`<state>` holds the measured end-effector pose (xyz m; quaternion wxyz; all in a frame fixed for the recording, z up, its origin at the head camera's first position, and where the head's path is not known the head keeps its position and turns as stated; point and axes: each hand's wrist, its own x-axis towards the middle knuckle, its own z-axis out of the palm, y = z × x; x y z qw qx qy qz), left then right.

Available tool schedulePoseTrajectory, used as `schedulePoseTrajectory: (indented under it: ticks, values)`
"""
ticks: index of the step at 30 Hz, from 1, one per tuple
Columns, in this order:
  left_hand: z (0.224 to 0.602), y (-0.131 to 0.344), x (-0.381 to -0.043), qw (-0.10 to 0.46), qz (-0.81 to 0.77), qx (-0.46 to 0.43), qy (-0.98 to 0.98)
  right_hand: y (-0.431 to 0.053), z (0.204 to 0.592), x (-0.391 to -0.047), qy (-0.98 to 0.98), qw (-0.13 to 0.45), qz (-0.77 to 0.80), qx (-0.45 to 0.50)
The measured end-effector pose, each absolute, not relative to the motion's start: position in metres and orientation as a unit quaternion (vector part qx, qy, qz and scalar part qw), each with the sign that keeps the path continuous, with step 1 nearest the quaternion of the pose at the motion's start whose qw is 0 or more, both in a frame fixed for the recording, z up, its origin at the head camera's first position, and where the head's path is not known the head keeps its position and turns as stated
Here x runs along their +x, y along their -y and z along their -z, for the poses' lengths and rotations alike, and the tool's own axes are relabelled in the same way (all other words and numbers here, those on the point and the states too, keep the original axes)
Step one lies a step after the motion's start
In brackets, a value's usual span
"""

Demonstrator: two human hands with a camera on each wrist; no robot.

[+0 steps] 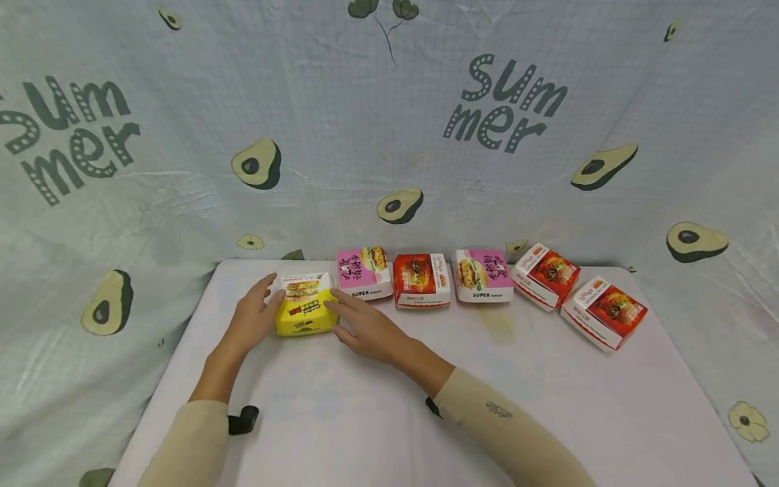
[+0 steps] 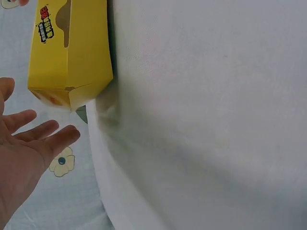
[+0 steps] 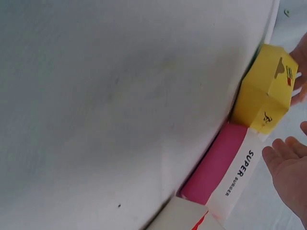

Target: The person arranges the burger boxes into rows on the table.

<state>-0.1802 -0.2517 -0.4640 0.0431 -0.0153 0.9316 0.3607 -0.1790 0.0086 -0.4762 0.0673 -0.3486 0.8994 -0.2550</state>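
Note:
A yellow burger box (image 1: 304, 312) with a white top panel sits at the left end of a row of boxes on the white table. My left hand (image 1: 251, 316) is at its left side, fingers relaxed and spread. In the left wrist view a gap shows between those fingertips and the yellow box (image 2: 67, 62). From the right, my right hand (image 1: 369, 330) reaches toward the same box, its fingers overlapping the box's right edge in the head view. Loosely extended fingers of the right hand (image 3: 293, 175) show beside the pink burger box (image 3: 225, 165) in the right wrist view.
Along the table's back edge stand the pink box (image 1: 364, 276), a red-and-white box (image 1: 422, 281) and a second pink box (image 1: 483, 276). Two more red-and-white boxes (image 1: 546, 276) sit angled at the right. A patterned cloth (image 1: 341, 135) hangs behind the white table (image 1: 365, 419).

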Motion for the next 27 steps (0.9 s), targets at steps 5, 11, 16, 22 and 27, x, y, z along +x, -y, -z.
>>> schedulePoseTrajectory:
  ticks: [5,11,16,22,27]
  values:
    - [0.467,0.254,-0.188,0.062,-0.392,-0.055,-0.916,-0.001,0.478,-0.177,-0.896,0.08,0.26,-0.35]
    - [0.477,0.26,-0.198,0.05,-0.431,-0.068,-0.898,0.001,0.482,-0.175,-0.895,0.094,0.249,-0.359]
    - [0.48,0.26,-0.203,0.029,-0.443,-0.072,-0.893,0.0,0.483,-0.174,-0.894,0.107,0.241,-0.363]
    - [0.48,0.258,-0.202,0.039,-0.432,-0.069,-0.898,-0.001,0.481,-0.172,-0.892,0.126,0.243,-0.36]
    - [0.48,0.256,-0.199,0.047,-0.423,-0.081,-0.901,-0.003,0.481,-0.171,-0.893,0.126,0.24,-0.36]
